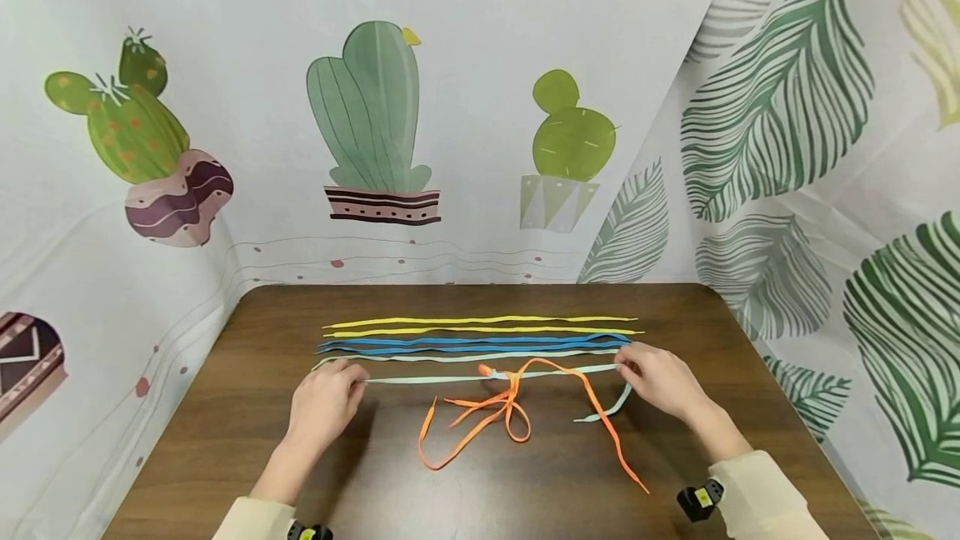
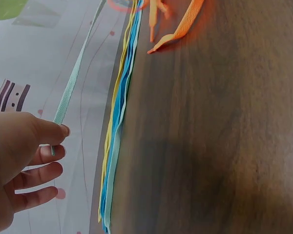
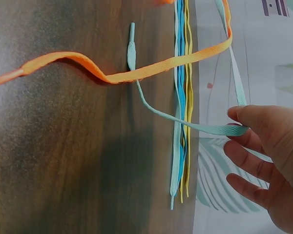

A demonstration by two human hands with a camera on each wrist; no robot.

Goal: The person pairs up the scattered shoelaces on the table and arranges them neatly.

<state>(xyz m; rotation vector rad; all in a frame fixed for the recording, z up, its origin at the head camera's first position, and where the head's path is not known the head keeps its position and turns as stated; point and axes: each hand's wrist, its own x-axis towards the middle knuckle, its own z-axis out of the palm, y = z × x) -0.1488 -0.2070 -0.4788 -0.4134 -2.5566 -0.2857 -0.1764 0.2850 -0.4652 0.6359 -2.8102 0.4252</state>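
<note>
A mint-green shoelace (image 1: 420, 380) is stretched between both hands, raised above the table. My left hand (image 1: 324, 402) pinches one end between thumb and forefinger, its other fingers loosely bent in the left wrist view. Toward the other end, my right hand (image 1: 663, 377) pinches the lace, and a loose tail (image 3: 156, 111) hangs down from the fingers. Orange shoelace (image 1: 512, 394) is looped over the mint lace near its middle, with loops and tipped ends trailing toward the front. Whether the orange is one lace or more, I cannot tell.
Behind the hands, two yellow shoelaces (image 1: 480, 320), blue shoelaces (image 1: 450, 344) and another mint-green shoelace (image 1: 450, 357) lie side by side across the brown table (image 1: 420, 498). A white cloth (image 1: 480, 107) printed with cacti and leaves hangs beyond the table's back edge.
</note>
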